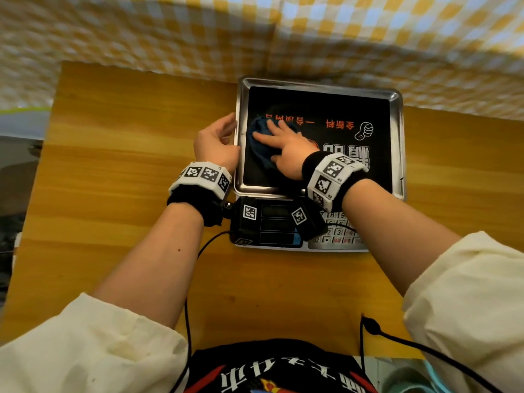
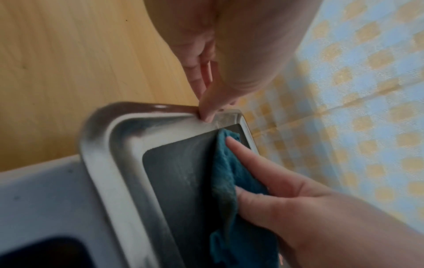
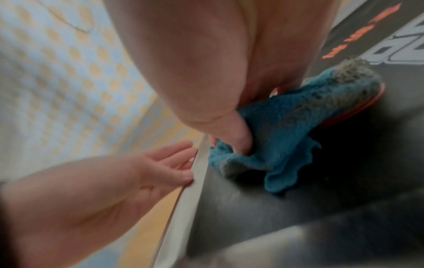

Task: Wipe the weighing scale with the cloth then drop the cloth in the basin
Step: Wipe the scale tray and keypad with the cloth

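The weighing scale [image 1: 397,143] sits on a wooden table, its steel tray [image 2: 110,163] covered by a black printed sticker. A blue cloth [image 1: 261,151] lies on the tray's left part. My right hand [image 1: 283,143] presses on it with spread, straight fingers. In the right wrist view the cloth [image 3: 286,130] bunches under the thumb. My left hand [image 1: 215,140] holds the tray's left rim. Its thumb tip [image 2: 207,112] lies on the rim's top and its fingers [image 3: 174,154] are against the outer edge. The cloth [image 2: 229,172] nearly reaches that rim.
The scale's display [image 1: 278,225] and keypad [image 1: 337,234] face me, partly hidden by the wrist cameras. A yellow checked cloth [image 1: 170,32] hangs behind the table [image 1: 127,137]. A pale green and teal container [image 1: 411,378] shows at the bottom right. Black cables [image 1: 187,307] trail over the table.
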